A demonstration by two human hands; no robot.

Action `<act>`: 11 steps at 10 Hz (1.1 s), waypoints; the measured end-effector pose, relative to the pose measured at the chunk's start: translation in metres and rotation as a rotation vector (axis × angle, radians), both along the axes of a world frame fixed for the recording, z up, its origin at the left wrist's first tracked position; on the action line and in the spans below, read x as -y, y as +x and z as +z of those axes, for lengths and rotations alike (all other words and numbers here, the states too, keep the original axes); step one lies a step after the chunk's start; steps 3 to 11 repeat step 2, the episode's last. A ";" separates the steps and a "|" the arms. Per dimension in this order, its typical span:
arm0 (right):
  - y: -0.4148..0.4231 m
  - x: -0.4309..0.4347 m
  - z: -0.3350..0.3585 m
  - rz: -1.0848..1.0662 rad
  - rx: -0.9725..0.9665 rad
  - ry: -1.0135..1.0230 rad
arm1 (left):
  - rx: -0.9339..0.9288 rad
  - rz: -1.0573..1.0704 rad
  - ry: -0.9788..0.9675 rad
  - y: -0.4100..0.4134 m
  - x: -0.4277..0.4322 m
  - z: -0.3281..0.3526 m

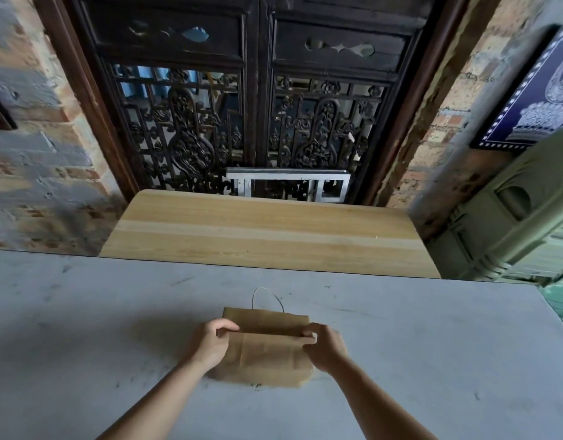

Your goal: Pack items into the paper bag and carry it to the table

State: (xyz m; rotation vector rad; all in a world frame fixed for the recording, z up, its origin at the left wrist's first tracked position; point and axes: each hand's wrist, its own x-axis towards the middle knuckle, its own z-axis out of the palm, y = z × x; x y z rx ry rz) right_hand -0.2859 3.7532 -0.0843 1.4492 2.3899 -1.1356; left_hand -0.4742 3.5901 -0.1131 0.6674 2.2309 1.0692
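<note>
A brown paper bag [265, 357] lies flat and folded on the grey table [115, 344], near its middle in front of me. A thin cord handle [267, 296] sticks out from its far edge. My left hand [212, 342] pinches the left end of the bag's folded flap. At the flap's right end, my right hand [324, 346] pinches the same fold. No items for packing are in sight.
A wooden table [267, 233] stands just beyond the grey one, against a dark carved door [258, 106]. Green plastic crates [512, 223] are stacked at the right. Brick walls flank the door, and a framed picture [540, 90] hangs at the upper right.
</note>
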 end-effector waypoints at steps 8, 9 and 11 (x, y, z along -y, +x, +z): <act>-0.030 -0.030 0.057 0.385 0.337 -0.089 | -0.115 -0.526 -0.563 -0.039 -0.026 0.079; -0.030 -0.030 0.057 0.385 0.337 -0.089 | -0.115 -0.526 -0.563 -0.039 -0.026 0.079; -0.030 -0.030 0.057 0.385 0.337 -0.089 | -0.115 -0.526 -0.563 -0.039 -0.026 0.079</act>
